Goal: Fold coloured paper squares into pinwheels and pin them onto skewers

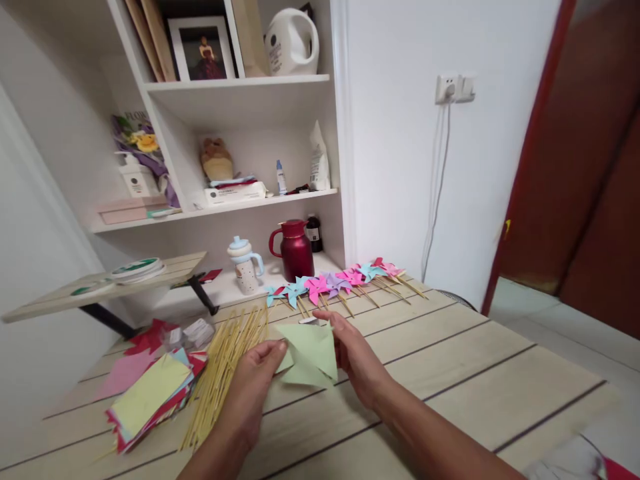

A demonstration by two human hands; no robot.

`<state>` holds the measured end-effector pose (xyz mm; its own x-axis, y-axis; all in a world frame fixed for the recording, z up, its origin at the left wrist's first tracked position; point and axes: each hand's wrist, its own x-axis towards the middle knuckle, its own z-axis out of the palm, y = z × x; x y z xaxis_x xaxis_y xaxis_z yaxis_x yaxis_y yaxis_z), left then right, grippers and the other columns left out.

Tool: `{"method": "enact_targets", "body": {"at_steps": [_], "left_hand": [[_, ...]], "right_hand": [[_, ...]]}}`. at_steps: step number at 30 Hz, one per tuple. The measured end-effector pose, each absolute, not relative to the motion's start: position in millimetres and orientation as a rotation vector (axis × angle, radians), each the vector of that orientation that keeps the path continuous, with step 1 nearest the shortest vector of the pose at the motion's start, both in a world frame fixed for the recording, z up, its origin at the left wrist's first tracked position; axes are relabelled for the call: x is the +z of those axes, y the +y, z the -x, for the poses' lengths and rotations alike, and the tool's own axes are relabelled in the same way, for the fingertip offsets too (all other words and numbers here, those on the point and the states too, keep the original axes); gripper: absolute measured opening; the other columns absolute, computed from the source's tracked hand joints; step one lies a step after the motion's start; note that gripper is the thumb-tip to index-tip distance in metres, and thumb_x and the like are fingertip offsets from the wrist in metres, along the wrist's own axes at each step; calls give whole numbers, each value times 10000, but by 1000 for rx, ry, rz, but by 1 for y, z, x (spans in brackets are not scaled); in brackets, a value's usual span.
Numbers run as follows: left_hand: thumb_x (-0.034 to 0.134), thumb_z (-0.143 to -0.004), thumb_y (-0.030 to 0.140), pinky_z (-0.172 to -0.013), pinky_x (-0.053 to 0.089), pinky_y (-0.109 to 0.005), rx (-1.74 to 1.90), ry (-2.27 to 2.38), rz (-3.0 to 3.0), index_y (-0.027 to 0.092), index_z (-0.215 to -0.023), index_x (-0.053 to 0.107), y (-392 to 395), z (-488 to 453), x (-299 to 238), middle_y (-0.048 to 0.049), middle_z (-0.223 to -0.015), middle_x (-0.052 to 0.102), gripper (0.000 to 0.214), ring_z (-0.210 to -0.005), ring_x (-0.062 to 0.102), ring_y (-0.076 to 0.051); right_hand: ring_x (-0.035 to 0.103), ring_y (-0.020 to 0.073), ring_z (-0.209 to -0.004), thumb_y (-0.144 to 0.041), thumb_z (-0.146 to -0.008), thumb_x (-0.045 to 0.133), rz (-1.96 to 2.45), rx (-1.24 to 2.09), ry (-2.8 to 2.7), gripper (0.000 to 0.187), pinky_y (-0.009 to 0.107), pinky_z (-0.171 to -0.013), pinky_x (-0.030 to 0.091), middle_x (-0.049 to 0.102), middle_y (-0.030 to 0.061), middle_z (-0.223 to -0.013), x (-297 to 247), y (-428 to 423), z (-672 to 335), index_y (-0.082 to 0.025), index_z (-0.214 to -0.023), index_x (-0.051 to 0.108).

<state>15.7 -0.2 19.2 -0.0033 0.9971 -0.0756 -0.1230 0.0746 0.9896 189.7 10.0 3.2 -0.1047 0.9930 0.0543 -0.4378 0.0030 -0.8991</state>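
Both my hands hold a pale green folded paper just above the wooden table. My left hand pinches its left edge between thumb and fingers. My right hand grips its right side, with the fingertips on its upper corner. A bundle of thin wooden sticks lies directly left of my left hand. A row of finished paper pinwheels on sticks lies beyond the paper, along the table's far edge.
A stack of coloured paper squares lies at the table's left. A red jug and a small white cup stand on the low shelf behind. A side board juts out at left. A red door is at right.
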Motion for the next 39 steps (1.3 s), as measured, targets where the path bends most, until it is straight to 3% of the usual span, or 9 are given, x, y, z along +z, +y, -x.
{"method": "enact_targets", "body": {"at_steps": [5, 9, 13, 17, 21, 25, 31, 35, 39], "left_hand": [[773, -661, 479, -731, 513, -294, 1265, 1205, -1065, 167, -897, 735, 7, -13, 0, -47, -815, 760, 393, -753, 688, -203], [772, -660, 470, -684, 510, -284, 1254, 1245, -1045, 164, -886, 744, 10, -10, -18, -46, -779, 761, 381, -686, 676, -187], [792, -635, 424, -705, 523, -291, 1297, 1247, -932, 162, -881, 736, 7, -11, -20, -44, -765, 758, 364, -708, 683, -192], [798, -636, 400, -739, 524, -293, 1335, 1189, -824, 164, -908, 725, 4, -8, -14, -55, -820, 763, 367, -757, 692, -193], [813, -630, 388, -740, 511, -277, 1224, 1108, -849, 156, -859, 731, -1, -8, -9, -67, -824, 759, 335, -756, 680, -181], [777, -714, 385, -802, 503, -289, 1137, 1038, -925, 132, -900, 737, -7, -7, -5, -96, -902, 755, 317, -826, 666, -180], [668, -830, 450, -861, 498, -317, 1111, 951, -933, 145, -1065, 722, -12, -7, 5, -122, -1057, 748, 388, -953, 678, -212], [649, -824, 522, -895, 500, -364, 1118, 918, -951, 131, -1137, 703, -15, -9, 11, -145, -1062, 748, 504, -1004, 681, -259], [714, -787, 462, -858, 507, -354, 989, 913, -1043, 121, -1143, 703, -13, -6, 3, -151, -1063, 747, 492, -943, 696, -257]], "right_hand": [[478, 106, -470, -679, -805, 571, 816, 1432, -1031, 575, 211, -437, 372, 558, -39, -626, 5, 14, -196, -225, -1155, 622], [529, 126, -506, -710, -835, 479, 848, 1409, -1077, 605, 237, -454, 420, 599, -3, -672, 7, 13, -201, -200, -1121, 636], [552, 143, -601, -553, -752, 703, 915, 1353, -1203, 473, 222, -484, 416, 571, -26, -650, 5, 12, -200, -218, -1083, 656], [506, 130, -566, -389, -673, 811, 963, 1350, -1181, 519, 232, -509, 408, 501, -69, -572, -1, 16, -197, -207, -1125, 632], [502, 115, -561, -352, -689, 805, 916, 1316, -1089, 556, 242, -550, 402, 535, -66, -608, -4, 20, -199, -200, -1182, 599], [476, 107, -556, -371, -681, 808, 909, 1233, -1047, 547, 234, -549, 379, 511, -80, -599, -3, 23, -204, -203, -1157, 597], [329, 86, -545, -349, -710, 776, 904, 1158, -1143, 453, 216, -516, 269, 328, -101, -594, -3, 23, -206, -216, -1118, 631], [304, 95, -550, -337, -749, 735, 897, 1154, -1269, 404, 229, -507, 237, 300, -92, -616, -7, 22, -206, -213, -1118, 627], [301, 101, -558, -319, -789, 692, 905, 1098, -1426, 348, 238, -518, 250, 302, -85, -629, -10, 20, -205, -216, -1117, 635]]}}
